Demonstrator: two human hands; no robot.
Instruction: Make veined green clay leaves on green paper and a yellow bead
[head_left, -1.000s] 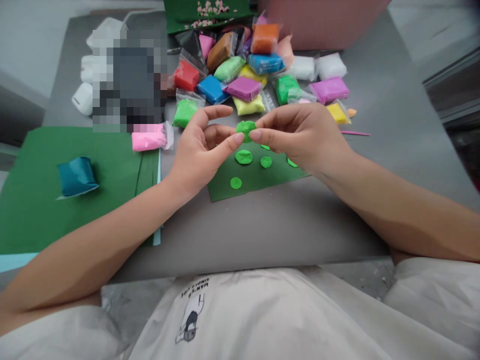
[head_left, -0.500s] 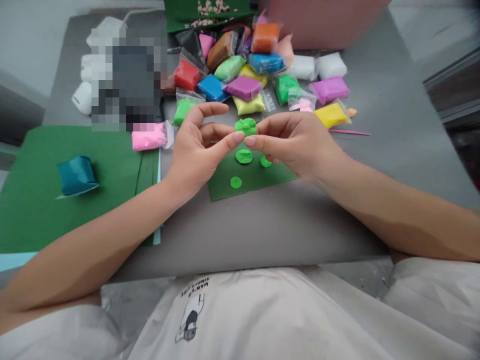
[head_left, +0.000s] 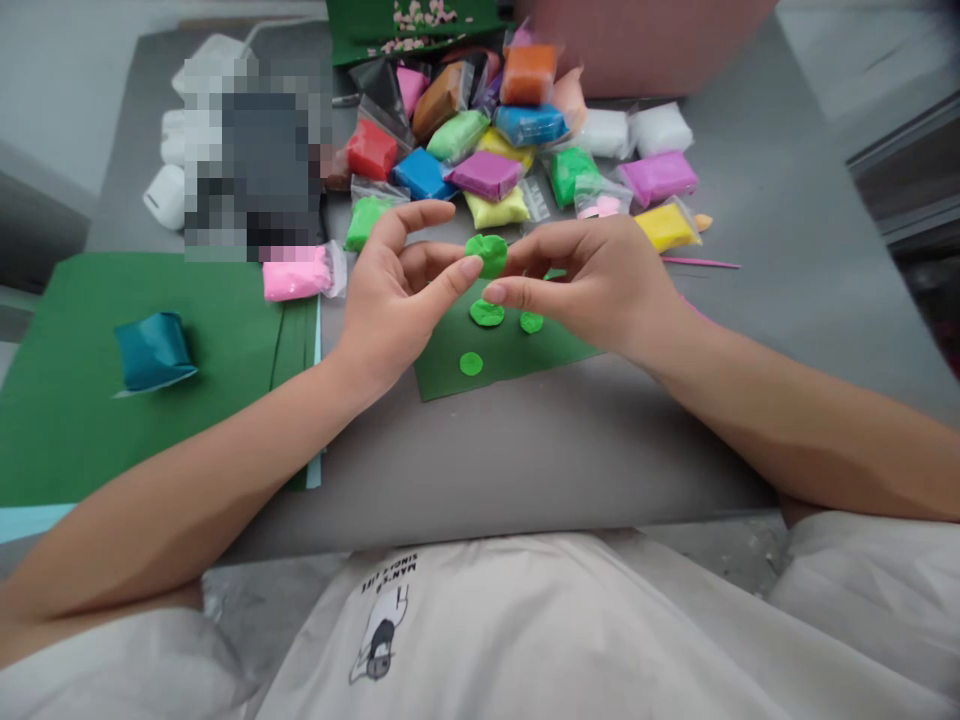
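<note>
A crinkled, flattened green clay disc [head_left: 487, 257] is pinched between the thumb and fingers of my left hand [head_left: 397, 290]; its index finger is raised clear of the clay. At the disc's right edge is my right hand [head_left: 592, 275], with its forefinger close against the rim. Its thumb sits just below the disc, apart from the forefinger. Under my hands lies a dark green sheet [head_left: 442, 385]. On it rest an oval green clay piece [head_left: 487, 313], a small green clay piece [head_left: 532, 322] and a small round green disc [head_left: 471, 364].
Bagged clay in many colours, such as a purple packet [head_left: 487, 175], is heaped at the back. A pink packet [head_left: 296, 275] lies left. Green sheets [head_left: 67, 400] carry a teal packet [head_left: 155, 352]. A pink stick [head_left: 701, 263] lies right. A pink box [head_left: 637, 45] stands behind.
The green disc has turned to show a rounder, flatter face and shifted slightly left. My right thumb and forefinger have spread a little apart. My left hand keeps its pinch.
</note>
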